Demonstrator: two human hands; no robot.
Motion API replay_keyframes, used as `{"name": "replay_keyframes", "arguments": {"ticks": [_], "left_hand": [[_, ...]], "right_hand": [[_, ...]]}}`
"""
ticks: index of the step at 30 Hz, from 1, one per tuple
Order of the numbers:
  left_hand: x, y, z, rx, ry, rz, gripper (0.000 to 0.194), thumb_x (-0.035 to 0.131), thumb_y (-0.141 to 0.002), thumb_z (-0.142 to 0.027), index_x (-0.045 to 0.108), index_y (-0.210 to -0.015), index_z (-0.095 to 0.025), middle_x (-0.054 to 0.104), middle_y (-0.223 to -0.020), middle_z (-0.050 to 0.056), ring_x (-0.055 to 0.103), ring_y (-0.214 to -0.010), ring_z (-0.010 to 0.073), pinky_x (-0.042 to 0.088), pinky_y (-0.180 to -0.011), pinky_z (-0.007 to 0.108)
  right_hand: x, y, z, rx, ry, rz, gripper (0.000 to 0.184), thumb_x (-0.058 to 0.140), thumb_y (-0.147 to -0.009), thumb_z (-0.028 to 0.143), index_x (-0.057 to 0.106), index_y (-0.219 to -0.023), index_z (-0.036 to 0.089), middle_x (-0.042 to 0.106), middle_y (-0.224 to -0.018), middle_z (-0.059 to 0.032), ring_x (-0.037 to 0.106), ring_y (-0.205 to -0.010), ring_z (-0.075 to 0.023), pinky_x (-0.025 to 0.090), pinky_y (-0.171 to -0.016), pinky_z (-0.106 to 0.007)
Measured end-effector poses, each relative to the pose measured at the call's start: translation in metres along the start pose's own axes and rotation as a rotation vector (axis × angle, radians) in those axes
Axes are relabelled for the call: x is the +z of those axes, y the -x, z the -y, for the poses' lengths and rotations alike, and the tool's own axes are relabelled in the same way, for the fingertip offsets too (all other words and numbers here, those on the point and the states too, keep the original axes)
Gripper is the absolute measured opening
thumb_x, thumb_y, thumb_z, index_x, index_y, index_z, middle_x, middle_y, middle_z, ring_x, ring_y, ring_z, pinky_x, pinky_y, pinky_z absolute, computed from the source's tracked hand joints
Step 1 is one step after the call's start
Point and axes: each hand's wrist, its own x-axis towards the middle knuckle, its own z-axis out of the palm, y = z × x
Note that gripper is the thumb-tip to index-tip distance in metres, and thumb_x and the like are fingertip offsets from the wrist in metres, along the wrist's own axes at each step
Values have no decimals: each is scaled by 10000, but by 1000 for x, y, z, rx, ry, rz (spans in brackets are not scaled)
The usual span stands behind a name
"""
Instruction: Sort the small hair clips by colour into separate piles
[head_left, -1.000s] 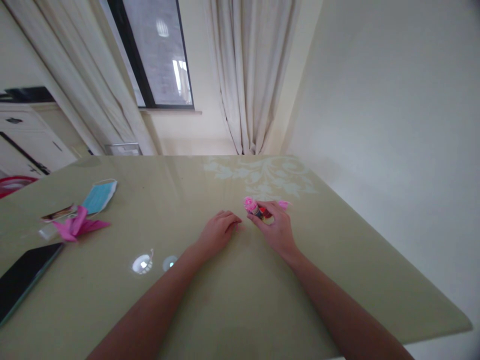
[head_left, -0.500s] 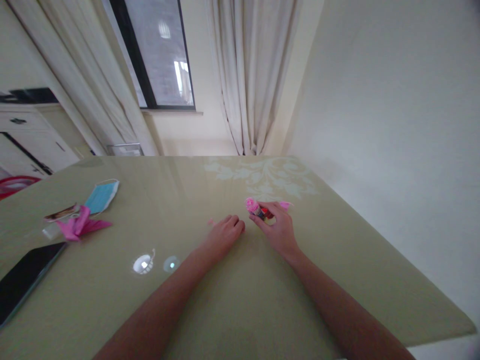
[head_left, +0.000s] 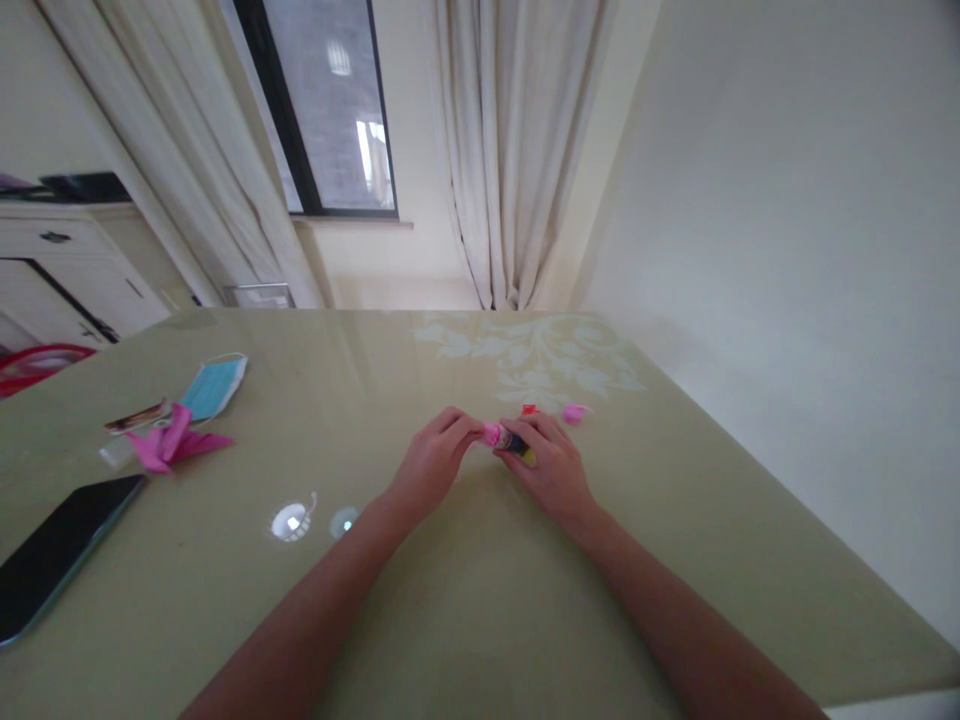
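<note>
From the head camera, two bare hands meet over a pale green table [head_left: 480,610], a small tube [head_left: 514,440] between them. The right hand [head_left: 553,465] is clamped around its dark body, thumb on the near side; the left hand [head_left: 433,458] has its fingertips bunched at the pink end — whether they grip it or only touch it, the view does not tell. The tube's long axis runs across the gap, pink end toward the left hand, yellow end back and a little nearer the wearer, under the right palm. The right hand covers more of it. Just beyond the right knuckles lies a red piece [head_left: 530,409], with a pink scrap [head_left: 575,414] to its right. Well off to the left sit a phone [head_left: 71,540], a folded pink paper [head_left: 176,442] and a blue mask [head_left: 214,388] — beside them a clear item [head_left: 116,455], too hazy to tell whether it is a container or holds anything.
</note>
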Motion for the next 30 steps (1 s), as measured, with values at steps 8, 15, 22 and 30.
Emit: {"name": "replay_keyframes", "arguments": {"ticks": [8,15,22,30], "left_hand": [[2,9,12,28,-98,-59,254,570,-1058,-402,744,-1031,-220,780,-917,53,719,-838,170,578,-806,293],[-3,8,7,164,-111,-44,269,495,-1085,-270,749,-1161,-230,778,-1054,77,700,-988,183,579,-906,321],[1,5,8,108,-35,-42,292,489,-1078,-246,765,-1171,-243,701,-1100,83,665,-982,174,583,-857,304],[-11,-1,4,40,90,-167,299,498,-1077,-260,763,-1215,-250,746,-1142,84,696,-1061,185,575,-948,328]], "right_hand": [[0,0,-1,-4,-4,5,315,802,-897,232,740,-1203,274,736,-1109,-92,670,-1058,-303,563,-937,-460],[-1,-1,0,16,-31,-6,328,819,-884,242,743,-1202,268,735,-1093,-93,675,-1050,-303,564,-944,-459],[-1,-2,2,47,-139,-21,329,814,-883,241,746,-1204,272,741,-1095,-86,685,-1062,-294,569,-944,-444],[-3,-4,5,35,-204,-56,300,780,-923,288,734,-1219,273,753,-1088,-82,690,-1062,-286,570,-954,-446]]}}
